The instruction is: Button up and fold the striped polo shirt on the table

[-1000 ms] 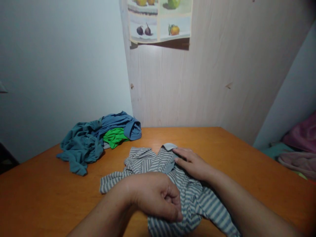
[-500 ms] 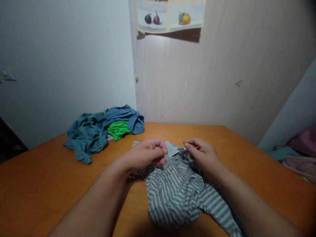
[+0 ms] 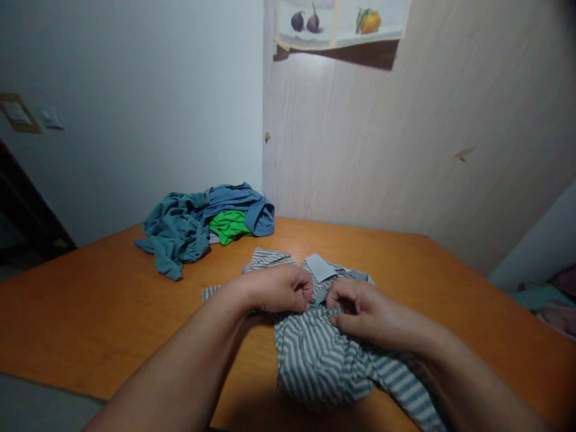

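Note:
A grey-and-white striped shirt with a plain grey collar lies crumpled on the orange wooden table in front of me. My left hand is closed, pinching the shirt's front just below the collar. My right hand is closed too, its fingertips gripping the same placket area a short way to the right. The two hands nearly touch over the cloth. Whatever lies between the fingertips is too small to make out.
A heap of clothes, teal, blue and bright green, lies at the table's far left by the wall. A wooden panel with a fruit picture stands behind the table. More fabric lies beyond the right edge.
My left hand moved up from the shirt's lower part to the collar area, and both hands closed on the placket. The view shifted so the scene sits further right.

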Action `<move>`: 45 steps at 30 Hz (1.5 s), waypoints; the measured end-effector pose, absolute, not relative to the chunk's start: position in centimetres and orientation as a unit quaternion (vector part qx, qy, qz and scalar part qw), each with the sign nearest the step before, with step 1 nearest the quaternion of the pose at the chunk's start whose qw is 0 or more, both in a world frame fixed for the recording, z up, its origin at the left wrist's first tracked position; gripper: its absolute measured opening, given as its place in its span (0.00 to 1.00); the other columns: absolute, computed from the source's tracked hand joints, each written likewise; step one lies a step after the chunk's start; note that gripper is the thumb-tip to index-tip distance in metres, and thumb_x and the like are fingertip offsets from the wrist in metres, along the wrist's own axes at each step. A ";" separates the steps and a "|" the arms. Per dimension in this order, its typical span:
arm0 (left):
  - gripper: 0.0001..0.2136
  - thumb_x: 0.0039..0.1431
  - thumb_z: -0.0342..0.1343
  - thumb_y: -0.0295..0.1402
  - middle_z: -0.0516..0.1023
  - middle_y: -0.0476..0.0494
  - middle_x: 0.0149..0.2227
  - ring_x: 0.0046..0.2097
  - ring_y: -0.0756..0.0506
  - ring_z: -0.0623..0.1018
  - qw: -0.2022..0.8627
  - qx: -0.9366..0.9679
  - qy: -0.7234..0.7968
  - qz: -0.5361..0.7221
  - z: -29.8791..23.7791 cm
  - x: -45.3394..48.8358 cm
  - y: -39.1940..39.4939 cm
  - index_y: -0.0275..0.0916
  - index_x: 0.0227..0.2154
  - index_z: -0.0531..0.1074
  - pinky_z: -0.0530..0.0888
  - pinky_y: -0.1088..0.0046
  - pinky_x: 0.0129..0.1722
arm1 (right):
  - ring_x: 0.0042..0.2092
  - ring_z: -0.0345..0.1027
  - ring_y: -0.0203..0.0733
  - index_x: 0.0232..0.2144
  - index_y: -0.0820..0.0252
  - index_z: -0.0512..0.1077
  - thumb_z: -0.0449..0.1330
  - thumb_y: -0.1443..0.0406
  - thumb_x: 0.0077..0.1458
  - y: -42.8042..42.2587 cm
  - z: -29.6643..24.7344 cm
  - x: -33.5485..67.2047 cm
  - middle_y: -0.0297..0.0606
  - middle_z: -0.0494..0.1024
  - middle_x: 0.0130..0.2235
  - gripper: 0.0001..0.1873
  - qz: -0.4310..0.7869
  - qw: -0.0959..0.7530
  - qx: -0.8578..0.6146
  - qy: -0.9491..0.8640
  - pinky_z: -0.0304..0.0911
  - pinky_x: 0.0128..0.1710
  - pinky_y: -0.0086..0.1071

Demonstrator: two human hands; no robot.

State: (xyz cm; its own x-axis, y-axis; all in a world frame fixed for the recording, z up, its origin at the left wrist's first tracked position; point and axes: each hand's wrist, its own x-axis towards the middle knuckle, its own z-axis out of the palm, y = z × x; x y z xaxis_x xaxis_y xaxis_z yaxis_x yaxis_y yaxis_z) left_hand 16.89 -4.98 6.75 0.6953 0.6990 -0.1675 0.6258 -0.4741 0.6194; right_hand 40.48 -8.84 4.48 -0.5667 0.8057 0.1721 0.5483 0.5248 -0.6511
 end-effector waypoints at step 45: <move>0.06 0.52 0.55 0.29 0.71 0.52 0.25 0.26 0.52 0.71 0.553 0.715 0.334 0.268 5.1 19.3 -5.0 0.37 0.34 0.69 0.62 0.79 0.25 | 0.27 0.58 0.34 0.31 0.58 0.69 0.62 0.63 0.54 -8.1 3.9 40.0 0.28 0.65 0.25 0.05 0.235 0.419 -0.450 -0.753 0.53 0.26 0.28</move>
State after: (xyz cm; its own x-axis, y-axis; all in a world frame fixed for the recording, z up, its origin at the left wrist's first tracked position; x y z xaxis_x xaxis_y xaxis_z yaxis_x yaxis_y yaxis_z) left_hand 19.31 -4.97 5.09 0.6331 0.7740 0.0125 0.1821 -0.1646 0.9694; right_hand 40.03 -8.08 3.88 -0.2446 0.8740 0.4199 0.4807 0.4854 -0.7303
